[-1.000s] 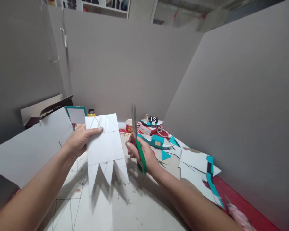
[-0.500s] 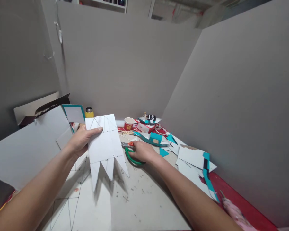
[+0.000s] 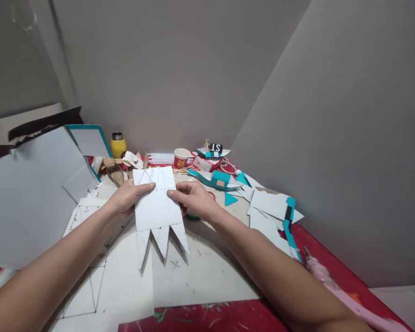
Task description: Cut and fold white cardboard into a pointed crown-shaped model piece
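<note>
A white cardboard piece with pencilled lines and pointed teeth along its lower edge is held up in front of me. My left hand grips its left side, thumb on the front face. On the right edge, my right hand pinches it the same way, fingers behind. Scissors lie on the table just behind my right hand, mostly hidden by it. Under my left arm is a white sheet marked with ruled lines and triangles.
A teal paper boat, a smaller boat, a red paper cup and a yellow bottle stand at the back. Cut cardboard scraps and a pink glue gun are on the right. Large cardboard leans left.
My right hand has let go of the scissors and taken hold of the cardboard piece's right edge. The view has tilted downward.
</note>
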{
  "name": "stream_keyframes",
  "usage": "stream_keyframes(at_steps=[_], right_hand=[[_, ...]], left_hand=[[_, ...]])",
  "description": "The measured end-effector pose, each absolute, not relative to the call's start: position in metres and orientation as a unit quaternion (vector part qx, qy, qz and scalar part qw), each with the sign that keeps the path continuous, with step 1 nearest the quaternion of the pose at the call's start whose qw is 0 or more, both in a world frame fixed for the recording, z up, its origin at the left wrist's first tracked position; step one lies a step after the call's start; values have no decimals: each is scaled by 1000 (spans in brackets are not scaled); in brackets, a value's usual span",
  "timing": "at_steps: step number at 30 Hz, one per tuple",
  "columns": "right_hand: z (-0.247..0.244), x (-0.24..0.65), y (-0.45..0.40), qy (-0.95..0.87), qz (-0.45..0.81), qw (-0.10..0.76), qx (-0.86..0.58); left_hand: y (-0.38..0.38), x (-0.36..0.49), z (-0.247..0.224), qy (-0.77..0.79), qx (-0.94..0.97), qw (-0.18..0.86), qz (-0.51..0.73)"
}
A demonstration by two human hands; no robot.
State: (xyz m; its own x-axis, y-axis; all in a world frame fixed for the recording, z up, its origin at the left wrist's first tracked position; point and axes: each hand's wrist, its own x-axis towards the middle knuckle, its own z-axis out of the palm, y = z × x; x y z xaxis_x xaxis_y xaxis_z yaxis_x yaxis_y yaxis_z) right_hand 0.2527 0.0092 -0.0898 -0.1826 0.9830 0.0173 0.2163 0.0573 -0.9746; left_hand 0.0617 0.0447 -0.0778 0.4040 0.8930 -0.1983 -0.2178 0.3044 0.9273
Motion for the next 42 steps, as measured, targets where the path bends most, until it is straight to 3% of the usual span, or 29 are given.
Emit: stream_keyframes(at_steps=[8, 19, 23, 33, 42], right_hand=[[-93, 262, 15, -614, 423, 399, -534], [-111, 251, 13, -706, 183, 373, -573], [-113, 249, 10, -710, 178, 372, -570], [-103, 245, 6, -683, 174, 427, -567], [-97, 248, 8, -594, 306, 527, -525]], left_hand=[[53, 60, -95, 372, 509, 710, 313], [46, 70, -102, 443, 631, 541, 336], [39, 75, -99, 454, 635, 508, 363], [27, 80, -95, 408, 579, 607, 361], [30, 73, -92, 393, 566, 645, 330]])
